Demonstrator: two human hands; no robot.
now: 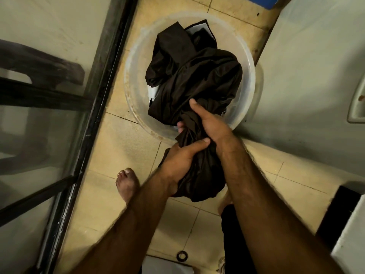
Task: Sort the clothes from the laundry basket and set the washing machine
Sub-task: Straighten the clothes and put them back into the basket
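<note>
Dark garment [193, 76]: long axis ran from basin [134, 80] at upper centre down to mid-frame, where left hand [181, 155] and right hand [209, 123], fingers curled tight, gripped its bunched, seemingly lifted end.

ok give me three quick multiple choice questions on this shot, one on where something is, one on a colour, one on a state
1. Where is the round basin? A on a table. B on the tiled floor. C on a shelf.
2. What colour is the held garment? A dark brown. B red. C yellow.
3. What are the hands doing? A both are empty. B only one holds something. C both grip the garment.

Answers: 1 B, tiles show all round the basin. 2 A, the garment is plainly dark brown. 3 C, the left hand and the right hand both curl round the garment.
</note>
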